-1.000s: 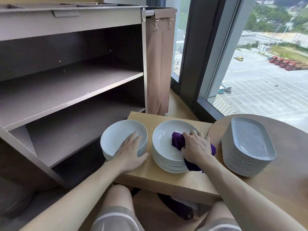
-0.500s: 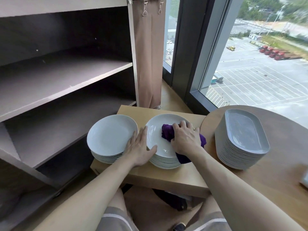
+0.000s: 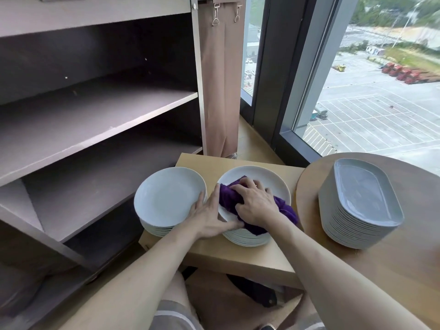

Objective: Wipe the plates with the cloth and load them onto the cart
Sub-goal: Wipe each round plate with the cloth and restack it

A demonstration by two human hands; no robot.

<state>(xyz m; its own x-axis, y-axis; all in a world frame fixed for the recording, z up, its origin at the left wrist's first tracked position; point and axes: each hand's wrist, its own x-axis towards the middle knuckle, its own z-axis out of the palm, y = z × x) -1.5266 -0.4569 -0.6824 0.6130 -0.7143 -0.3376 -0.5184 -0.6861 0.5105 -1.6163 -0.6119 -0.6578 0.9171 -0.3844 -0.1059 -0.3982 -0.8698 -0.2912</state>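
Right grip (image 3: 257,206) around cloth (image 3: 228,199), atop plates (image 3: 273,183)

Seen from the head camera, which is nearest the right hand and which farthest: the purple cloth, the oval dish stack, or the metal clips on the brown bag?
1. purple cloth: gripped in the right hand, on the round plate.
2. oval dish stack: off to the right, on the round table.
3. metal clips: far up, at the cart top corner.
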